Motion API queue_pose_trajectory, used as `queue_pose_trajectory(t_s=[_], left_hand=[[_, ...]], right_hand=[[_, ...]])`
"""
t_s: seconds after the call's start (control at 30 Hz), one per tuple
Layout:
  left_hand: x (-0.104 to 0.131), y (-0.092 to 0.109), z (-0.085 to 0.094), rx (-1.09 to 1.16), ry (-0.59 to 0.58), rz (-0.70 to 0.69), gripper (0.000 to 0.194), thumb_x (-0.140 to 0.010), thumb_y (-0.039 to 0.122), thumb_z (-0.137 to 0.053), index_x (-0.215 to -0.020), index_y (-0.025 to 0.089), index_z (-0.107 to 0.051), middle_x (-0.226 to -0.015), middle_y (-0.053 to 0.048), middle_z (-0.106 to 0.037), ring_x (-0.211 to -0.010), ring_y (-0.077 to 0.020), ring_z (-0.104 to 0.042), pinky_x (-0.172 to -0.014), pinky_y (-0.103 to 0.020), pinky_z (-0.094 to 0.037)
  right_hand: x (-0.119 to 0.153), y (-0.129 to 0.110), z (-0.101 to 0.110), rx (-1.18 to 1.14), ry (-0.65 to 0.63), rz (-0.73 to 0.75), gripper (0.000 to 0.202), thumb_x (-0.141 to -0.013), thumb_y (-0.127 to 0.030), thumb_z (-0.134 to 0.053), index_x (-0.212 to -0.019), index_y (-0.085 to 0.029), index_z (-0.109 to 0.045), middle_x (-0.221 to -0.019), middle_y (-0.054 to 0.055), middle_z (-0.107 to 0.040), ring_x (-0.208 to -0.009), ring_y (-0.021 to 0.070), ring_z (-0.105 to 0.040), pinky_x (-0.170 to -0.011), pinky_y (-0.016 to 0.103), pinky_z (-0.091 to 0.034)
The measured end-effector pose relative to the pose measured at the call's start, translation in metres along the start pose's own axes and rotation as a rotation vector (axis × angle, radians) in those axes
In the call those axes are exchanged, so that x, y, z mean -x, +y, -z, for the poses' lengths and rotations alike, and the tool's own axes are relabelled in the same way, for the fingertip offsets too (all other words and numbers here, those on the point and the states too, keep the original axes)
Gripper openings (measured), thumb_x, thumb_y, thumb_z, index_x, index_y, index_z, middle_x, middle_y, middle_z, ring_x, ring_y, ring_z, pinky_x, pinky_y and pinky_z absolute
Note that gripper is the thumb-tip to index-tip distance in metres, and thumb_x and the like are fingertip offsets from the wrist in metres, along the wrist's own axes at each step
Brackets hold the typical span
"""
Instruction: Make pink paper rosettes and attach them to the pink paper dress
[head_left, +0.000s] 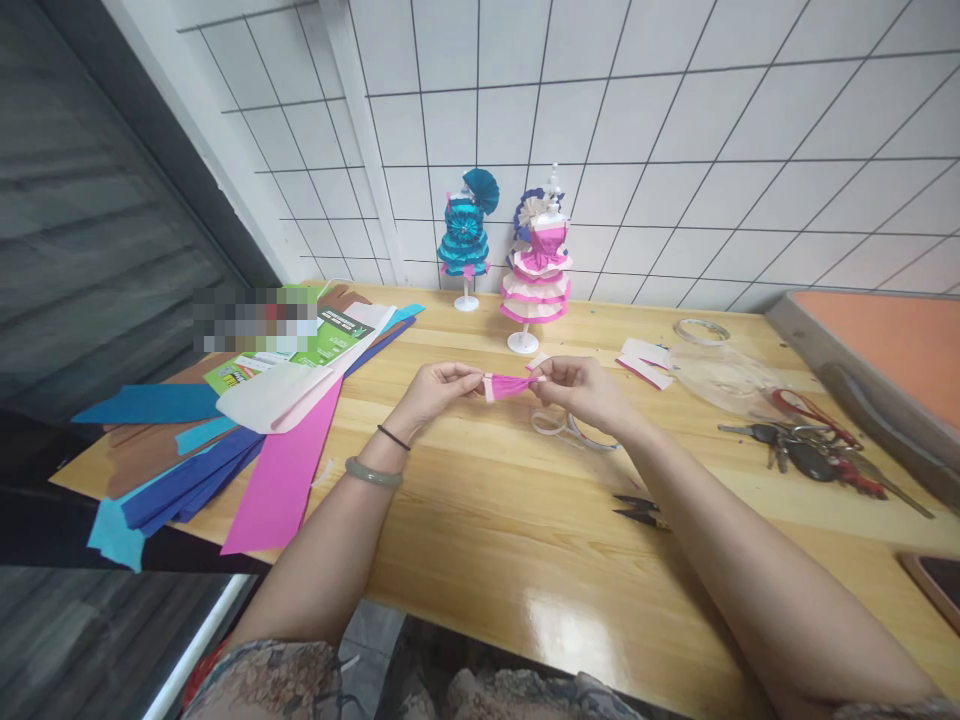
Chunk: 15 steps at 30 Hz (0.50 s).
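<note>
A small pink and white strip of pleated paper [511,387] is stretched between my two hands above the table. My left hand [442,388] pinches its wider left end. The right end, gathered narrow, sits between the fingertips of my right hand [576,385]. Behind my hands stands a small white dress form with a tiered pink and white dress [536,285]. To its left is another form in a teal dress [465,240]. Below my right hand lies a roll of tape [592,435], partly hidden, and small scissors [639,510] lie partly behind my right forearm.
Sheets of coloured paper [281,470] and a green packet [322,345] spread over the table's left side. On the right are cut paper pieces [645,362], clear plastic [720,375], another tape roll [701,331], keys [814,455] and a phone [934,585]. A tiled wall [675,120] rises behind.
</note>
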<state>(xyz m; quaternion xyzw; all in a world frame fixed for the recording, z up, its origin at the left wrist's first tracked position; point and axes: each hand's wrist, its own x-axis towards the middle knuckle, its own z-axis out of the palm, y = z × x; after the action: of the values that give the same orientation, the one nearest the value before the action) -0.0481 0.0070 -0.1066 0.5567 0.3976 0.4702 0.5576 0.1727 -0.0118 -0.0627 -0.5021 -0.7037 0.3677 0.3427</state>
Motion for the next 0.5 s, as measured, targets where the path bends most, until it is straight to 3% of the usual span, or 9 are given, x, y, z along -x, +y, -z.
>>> queue_pose_trajectory(t_s=[0.13, 0.27, 0.37, 0.5], left_hand=[[0.001, 0.005, -0.003, -0.092, 0.07, -0.094, 0.036, -0.068, 0.041, -0.065, -0.093, 0.014, -0.065, -0.094, -0.01, -0.067, -0.088, -0.0187, -0.06, -0.081, -0.033, -0.045], [0.011, 0.014, -0.018, -0.411, -0.008, -0.268, 0.047, -0.067, 0.04, -0.067, -0.109, 0.019, -0.06, -0.115, -0.01, -0.058, -0.108, -0.0228, -0.051, -0.094, -0.036, -0.037], [0.016, 0.014, -0.028, -0.652, -0.077, -0.418, 0.053, -0.062, 0.04, -0.071, -0.109, 0.019, -0.059, -0.111, -0.01, -0.059, -0.108, -0.0243, -0.049, -0.095, -0.037, -0.035], [0.014, 0.007, -0.03, -0.784, -0.075, -0.426, 0.039, -0.07, 0.038, -0.064, -0.103, 0.018, -0.063, -0.095, -0.009, -0.063, -0.095, -0.023, -0.053, -0.087, -0.037, -0.039]], right_hand=[[0.0, 0.003, -0.002, -0.009, -0.038, -0.005, 0.014, -0.068, -0.031, -0.056, -0.069, -0.018, -0.061, -0.06, -0.001, -0.06, -0.055, 0.013, -0.054, -0.052, 0.023, -0.039], [0.002, 0.005, -0.009, 0.009, -0.084, 0.01, 0.013, -0.07, -0.029, -0.052, -0.069, -0.018, -0.059, -0.057, -0.002, -0.054, -0.05, 0.0108, -0.048, -0.048, 0.023, -0.036], [0.004, 0.005, -0.014, 0.109, -0.084, 0.064, 0.012, -0.07, -0.027, -0.051, -0.07, -0.018, -0.059, -0.056, -0.002, -0.052, -0.051, 0.0105, -0.046, -0.048, 0.023, -0.034], [0.005, 0.003, -0.016, 0.216, -0.064, 0.142, 0.011, -0.07, -0.025, -0.051, -0.071, -0.018, -0.06, -0.06, -0.001, -0.056, -0.057, 0.0121, -0.049, -0.052, 0.024, -0.036]])
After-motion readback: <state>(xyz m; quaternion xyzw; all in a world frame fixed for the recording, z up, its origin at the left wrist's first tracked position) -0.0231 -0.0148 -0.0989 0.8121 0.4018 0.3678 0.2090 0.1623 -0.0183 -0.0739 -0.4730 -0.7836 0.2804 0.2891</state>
